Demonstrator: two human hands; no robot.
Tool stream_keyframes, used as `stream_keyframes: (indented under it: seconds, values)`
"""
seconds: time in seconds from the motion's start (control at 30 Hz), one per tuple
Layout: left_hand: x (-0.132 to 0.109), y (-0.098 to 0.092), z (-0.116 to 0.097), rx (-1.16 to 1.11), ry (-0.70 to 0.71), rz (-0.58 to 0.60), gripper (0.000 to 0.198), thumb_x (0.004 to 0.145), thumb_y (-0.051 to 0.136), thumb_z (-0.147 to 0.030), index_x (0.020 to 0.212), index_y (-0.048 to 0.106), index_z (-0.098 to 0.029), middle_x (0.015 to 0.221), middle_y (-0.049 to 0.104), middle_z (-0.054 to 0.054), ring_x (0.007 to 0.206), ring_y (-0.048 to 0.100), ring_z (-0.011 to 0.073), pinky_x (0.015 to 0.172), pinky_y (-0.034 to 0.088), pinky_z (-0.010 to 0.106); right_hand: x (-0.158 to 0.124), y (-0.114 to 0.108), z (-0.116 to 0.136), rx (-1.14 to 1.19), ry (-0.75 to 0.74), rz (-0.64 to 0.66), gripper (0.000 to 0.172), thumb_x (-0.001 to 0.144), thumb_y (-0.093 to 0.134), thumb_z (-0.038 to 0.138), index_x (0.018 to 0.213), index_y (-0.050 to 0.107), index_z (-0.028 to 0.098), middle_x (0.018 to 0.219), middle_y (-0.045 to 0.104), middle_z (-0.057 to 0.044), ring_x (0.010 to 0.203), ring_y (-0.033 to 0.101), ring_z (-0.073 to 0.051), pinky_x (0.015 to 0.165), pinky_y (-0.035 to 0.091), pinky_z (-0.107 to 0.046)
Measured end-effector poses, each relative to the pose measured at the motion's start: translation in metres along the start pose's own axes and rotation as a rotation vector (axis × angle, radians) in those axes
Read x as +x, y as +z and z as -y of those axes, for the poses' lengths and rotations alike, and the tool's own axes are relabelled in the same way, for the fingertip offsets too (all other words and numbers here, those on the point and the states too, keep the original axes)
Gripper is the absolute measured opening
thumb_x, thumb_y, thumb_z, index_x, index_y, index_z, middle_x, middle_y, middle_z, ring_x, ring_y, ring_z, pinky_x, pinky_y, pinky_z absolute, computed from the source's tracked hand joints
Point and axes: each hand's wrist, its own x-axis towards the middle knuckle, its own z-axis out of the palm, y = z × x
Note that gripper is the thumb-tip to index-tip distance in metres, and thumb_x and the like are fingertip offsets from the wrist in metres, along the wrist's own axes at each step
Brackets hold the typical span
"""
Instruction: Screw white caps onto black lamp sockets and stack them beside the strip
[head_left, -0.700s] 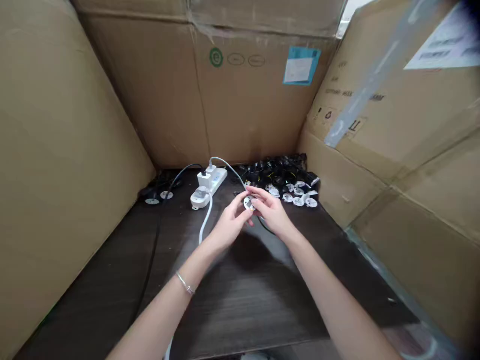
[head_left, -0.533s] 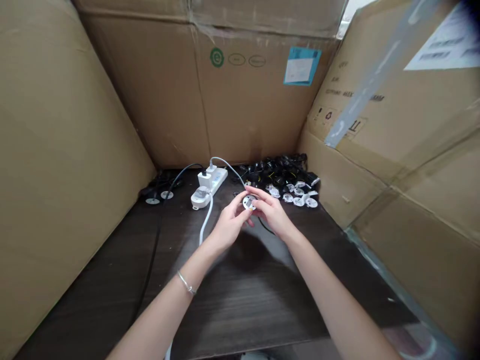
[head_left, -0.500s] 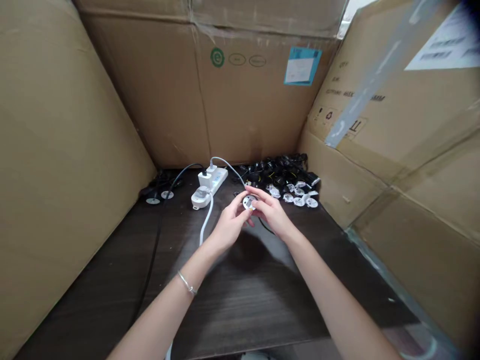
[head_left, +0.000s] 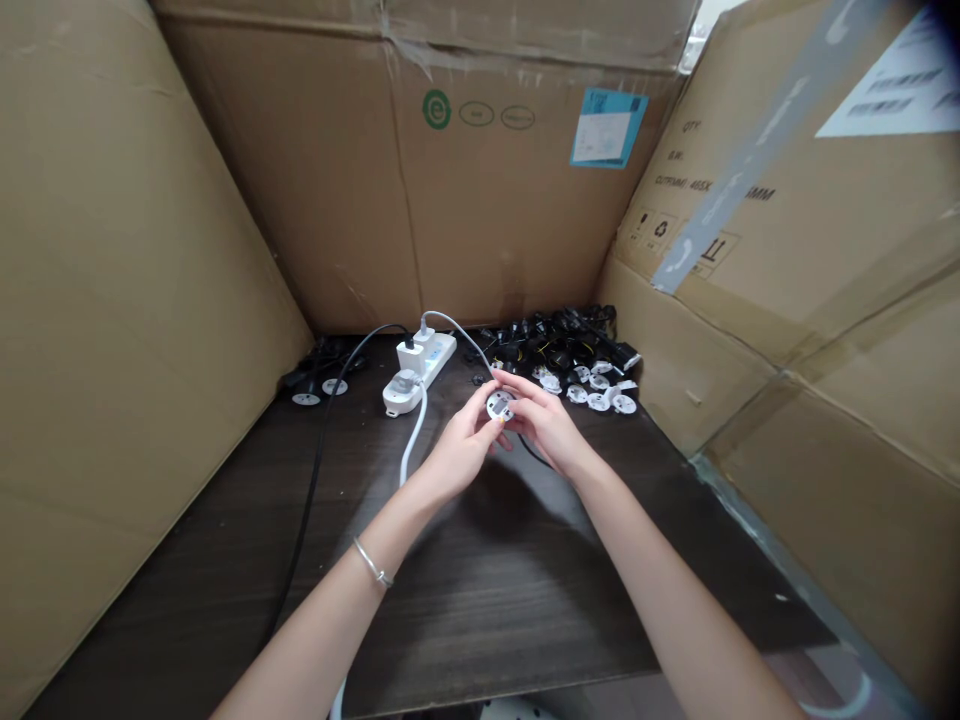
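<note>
Both of my hands meet over the middle of the table, around a small round white disc [head_left: 498, 404] with dark marks or openings on its face. My left hand [head_left: 466, 448] grips its left and lower edge, thumb at the bottom. From the other side, my right hand [head_left: 546, 428] has its fingers curled over the top and its thumb at the right edge. A black cable [head_left: 534, 452] comes out from under the right hand. A pale cable [head_left: 457, 328] runs from the power strip [head_left: 403, 398] towards the hands; its end is hidden.
Behind the right hand lies a heap of black corded parts [head_left: 559, 335] with several white discs [head_left: 598, 402]. Two white discs [head_left: 305, 400] and black parts sit at the left. A thick white cord [head_left: 415, 440] and black cable [head_left: 311, 500] cross the dark table. Cardboard boxes [head_left: 510, 230] wall three sides.
My right thumb has shifted slightly right on the disc, so a little more of its face shows. The hands otherwise stay in place, and the view has moved very slightly.
</note>
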Motion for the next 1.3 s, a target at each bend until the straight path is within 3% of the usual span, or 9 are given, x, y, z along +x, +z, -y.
stream_keyframes:
  seconds: [0.17, 0.3, 0.57, 0.83, 0.97, 1.3]
  values:
    - [0.000, 0.001, -0.003, 0.005, -0.090, -0.025, 0.057, 0.082, 0.051, -0.032, 0.135, 0.034, -0.018, 0.096, 0.060, 0.009, 0.067, 0.059, 0.0134, 0.050, 0.039, 0.019, 0.001, -0.002, -0.002, -0.020, 0.008, -0.020, 0.044, 0.067, 0.060, 0.023, 0.111, 0.061, 0.024, 0.117, 0.056, -0.003, 0.087, 0.056, -0.015, 0.067, 0.049, -0.025]
    - [0.001, -0.001, -0.004, 0.052, -0.095, -0.055, 0.052, 0.086, 0.044, -0.030, 0.135, 0.035, -0.016, 0.099, 0.062, 0.010, 0.063, 0.060, 0.0126, 0.049, 0.040, 0.020, 0.001, -0.002, -0.002, 0.017, 0.026, -0.001, 0.042, 0.067, 0.064, 0.024, 0.109, 0.063, 0.026, 0.119, 0.056, -0.002, 0.092, 0.057, -0.014, 0.076, 0.048, -0.027]
    - [0.000, -0.009, -0.012, 0.095, -0.063, 0.072, 0.052, 0.087, 0.042, -0.026, 0.136, 0.032, -0.012, 0.101, 0.062, 0.012, 0.061, 0.063, 0.0136, 0.054, 0.043, 0.022, -0.002, -0.004, 0.002, 0.045, 0.048, 0.083, 0.035, 0.068, 0.069, 0.028, 0.102, 0.067, 0.022, 0.097, 0.066, -0.004, 0.085, 0.059, -0.014, 0.078, 0.048, -0.029]
    - [0.001, -0.010, -0.012, 0.021, -0.034, 0.032, 0.055, 0.084, 0.048, -0.029, 0.133, 0.036, -0.007, 0.072, 0.062, 0.004, 0.050, 0.057, 0.0107, 0.050, 0.042, 0.022, -0.007, -0.006, 0.013, 0.161, 0.090, 0.205, 0.038, 0.073, 0.061, 0.021, 0.111, 0.062, 0.018, 0.099, 0.065, -0.006, 0.088, 0.059, -0.015, 0.082, 0.048, -0.033]
    - [0.001, -0.007, -0.010, -0.025, -0.054, -0.035, 0.057, 0.081, 0.053, -0.029, 0.131, 0.039, -0.009, 0.071, 0.061, 0.003, 0.049, 0.056, 0.0104, 0.048, 0.041, 0.021, -0.009, -0.004, 0.014, 0.124, 0.069, 0.234, 0.042, 0.069, 0.060, 0.016, 0.111, 0.061, 0.020, 0.098, 0.065, -0.005, 0.086, 0.059, -0.017, 0.071, 0.050, -0.033]
    - [0.003, -0.007, -0.008, -0.082, -0.052, -0.044, 0.049, 0.080, 0.054, -0.032, 0.123, 0.048, -0.011, 0.075, 0.061, 0.004, 0.047, 0.056, 0.0107, 0.047, 0.040, 0.023, -0.007, 0.002, 0.009, -0.036, 0.000, 0.130, 0.044, 0.064, 0.064, 0.017, 0.108, 0.061, 0.022, 0.106, 0.062, -0.003, 0.086, 0.060, -0.014, 0.076, 0.052, -0.030]
